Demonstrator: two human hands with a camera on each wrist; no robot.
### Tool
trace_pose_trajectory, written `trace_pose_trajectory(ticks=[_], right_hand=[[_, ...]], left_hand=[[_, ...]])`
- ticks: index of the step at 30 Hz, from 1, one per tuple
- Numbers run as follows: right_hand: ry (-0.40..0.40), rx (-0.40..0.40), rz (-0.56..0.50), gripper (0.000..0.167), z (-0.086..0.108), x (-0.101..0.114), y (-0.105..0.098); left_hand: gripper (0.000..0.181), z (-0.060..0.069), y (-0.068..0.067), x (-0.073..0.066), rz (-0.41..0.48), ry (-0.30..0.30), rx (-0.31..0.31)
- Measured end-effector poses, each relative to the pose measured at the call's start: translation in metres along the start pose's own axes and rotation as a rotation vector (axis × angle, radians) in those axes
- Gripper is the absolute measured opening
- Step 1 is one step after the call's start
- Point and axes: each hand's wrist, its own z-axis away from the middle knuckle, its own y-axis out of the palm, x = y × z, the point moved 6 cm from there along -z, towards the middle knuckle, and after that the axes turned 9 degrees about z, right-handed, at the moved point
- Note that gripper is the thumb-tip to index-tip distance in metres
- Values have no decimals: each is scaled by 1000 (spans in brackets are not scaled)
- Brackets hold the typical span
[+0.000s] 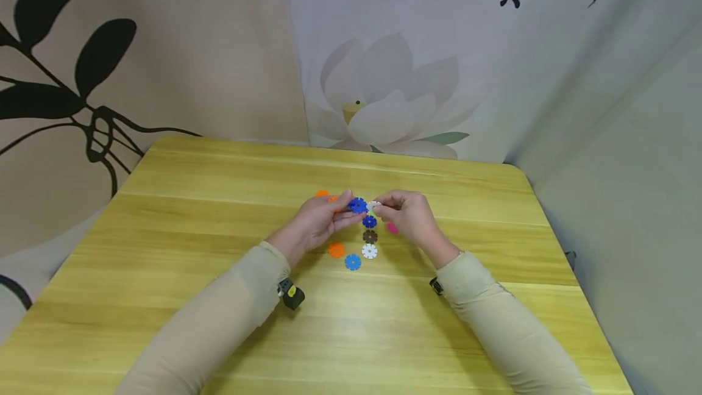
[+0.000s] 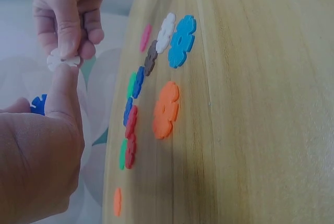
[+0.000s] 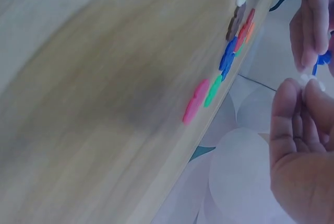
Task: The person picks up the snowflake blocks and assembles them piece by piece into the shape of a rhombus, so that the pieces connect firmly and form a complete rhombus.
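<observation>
Over the table my left hand (image 1: 315,222) holds dark blue notched plastic discs (image 1: 358,205) between thumb and fingers; at least one blue disc faces up, and the fingers hide the rest. My right hand (image 1: 410,215) pinches a white notched disc (image 1: 374,206) by its edge, close beside the blue. In the left wrist view, the left thumb reaches the lower edge of the white disc (image 2: 54,60), and part of a blue disc (image 2: 38,105) shows behind that thumb. The right wrist view has the blue disc (image 3: 323,58) just above the right fingertips.
Loose discs lie below the hands on the wooden table (image 1: 219,297): orange (image 1: 337,250), light blue (image 1: 353,262), white (image 1: 370,251), brown (image 1: 370,236), dark blue (image 1: 370,222) and pink (image 1: 392,228). Red discs (image 2: 130,143) and green ones lie further along. A patterned curtain (image 1: 219,47) hangs behind.
</observation>
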Motion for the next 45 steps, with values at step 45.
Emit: trace_pose_trajectory(ticks=[45], right_hand=[[-311, -170, 115, 15, 3, 10, -4]], left_hand=[[48, -1, 14, 6, -20, -53, 169]])
